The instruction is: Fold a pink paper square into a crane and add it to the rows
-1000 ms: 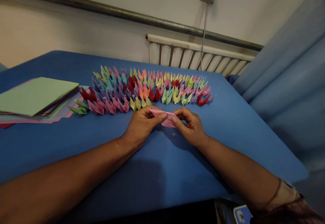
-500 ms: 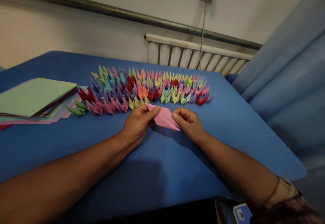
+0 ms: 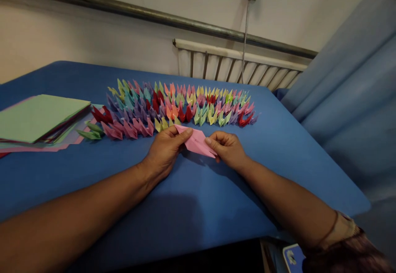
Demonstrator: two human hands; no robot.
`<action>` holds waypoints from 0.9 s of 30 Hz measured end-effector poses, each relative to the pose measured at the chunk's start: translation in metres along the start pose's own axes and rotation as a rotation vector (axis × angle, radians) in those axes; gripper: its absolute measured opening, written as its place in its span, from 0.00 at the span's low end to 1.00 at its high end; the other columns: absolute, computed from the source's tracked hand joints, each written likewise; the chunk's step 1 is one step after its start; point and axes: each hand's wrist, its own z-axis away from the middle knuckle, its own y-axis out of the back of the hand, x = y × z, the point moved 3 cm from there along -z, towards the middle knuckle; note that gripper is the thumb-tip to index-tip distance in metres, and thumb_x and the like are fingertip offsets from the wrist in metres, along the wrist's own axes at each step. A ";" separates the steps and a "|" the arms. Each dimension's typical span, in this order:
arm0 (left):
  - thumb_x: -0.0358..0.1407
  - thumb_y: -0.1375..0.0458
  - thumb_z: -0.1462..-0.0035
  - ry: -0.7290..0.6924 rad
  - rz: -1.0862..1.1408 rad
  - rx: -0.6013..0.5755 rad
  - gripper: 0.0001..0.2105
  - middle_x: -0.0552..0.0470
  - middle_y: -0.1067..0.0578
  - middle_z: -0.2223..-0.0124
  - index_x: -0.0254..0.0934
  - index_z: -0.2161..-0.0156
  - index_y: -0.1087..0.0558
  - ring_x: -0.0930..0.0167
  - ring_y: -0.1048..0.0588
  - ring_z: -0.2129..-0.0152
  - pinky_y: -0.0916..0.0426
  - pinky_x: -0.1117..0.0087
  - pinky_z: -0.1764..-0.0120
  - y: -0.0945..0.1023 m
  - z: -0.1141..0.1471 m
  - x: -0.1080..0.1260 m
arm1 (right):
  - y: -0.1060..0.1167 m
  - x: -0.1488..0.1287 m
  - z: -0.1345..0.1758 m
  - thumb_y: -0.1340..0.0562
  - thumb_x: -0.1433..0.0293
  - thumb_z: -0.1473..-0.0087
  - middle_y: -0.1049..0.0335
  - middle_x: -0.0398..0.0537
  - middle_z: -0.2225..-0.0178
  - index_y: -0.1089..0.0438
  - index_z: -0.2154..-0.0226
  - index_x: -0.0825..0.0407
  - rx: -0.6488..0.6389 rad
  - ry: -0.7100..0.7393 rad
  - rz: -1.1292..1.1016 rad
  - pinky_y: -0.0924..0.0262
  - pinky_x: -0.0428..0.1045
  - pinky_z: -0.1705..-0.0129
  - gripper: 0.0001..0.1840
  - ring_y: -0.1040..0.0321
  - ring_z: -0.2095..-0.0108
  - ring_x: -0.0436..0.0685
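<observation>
Between my two hands is a piece of folded pink origami paper (image 3: 198,144), held just above the blue table. My left hand (image 3: 165,147) pinches its left end, thumb on top and fingers beneath. At the right edge, the thumb and fingers of my right hand (image 3: 227,148) close on the paper near its split, pointed end. The fingers under the paper are partly hidden. Right behind my hands stand rows of folded paper cranes (image 3: 142,127) in pink, red, yellow, green, purple and blue.
A stack of square coloured paper (image 3: 43,116), light green on top, lies at the left of the blue table (image 3: 148,223). Behind the table are a wall with a metal rail (image 3: 130,10) and a radiator (image 3: 229,62). A blue curtain (image 3: 346,83) hangs at the right.
My right thumb has moved slightly inward over the pink paper, and its right fingers now reach lower around the pointed end. The whole view has shifted a little.
</observation>
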 end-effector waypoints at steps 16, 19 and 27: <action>0.40 0.32 0.53 -0.055 -0.055 0.028 0.11 0.56 0.27 0.74 0.34 0.72 0.26 0.76 0.32 0.79 0.36 0.75 0.72 0.004 -0.005 0.001 | -0.006 0.011 0.010 0.33 0.58 0.52 0.35 0.35 0.84 0.36 0.75 0.53 -0.518 -0.210 0.005 0.46 0.41 0.84 0.17 0.42 0.86 0.44; 0.41 0.32 0.54 -0.049 -0.167 -0.042 0.13 0.57 0.29 0.75 0.35 0.72 0.28 0.76 0.33 0.79 0.39 0.75 0.75 0.000 -0.003 0.001 | 0.001 0.009 0.006 0.34 0.53 0.50 0.32 0.38 0.81 0.33 0.73 0.54 -0.530 -0.190 0.003 0.42 0.42 0.80 0.20 0.38 0.83 0.45; 0.38 0.35 0.51 -0.084 -0.533 -0.412 0.10 0.54 0.24 0.69 0.38 0.66 0.30 0.69 0.25 0.71 0.33 0.71 0.68 -0.013 0.011 -0.004 | 0.003 0.009 -0.005 0.30 0.54 0.56 0.37 0.33 0.82 0.36 0.72 0.51 -0.192 -0.047 -0.069 0.47 0.41 0.82 0.21 0.42 0.83 0.44</action>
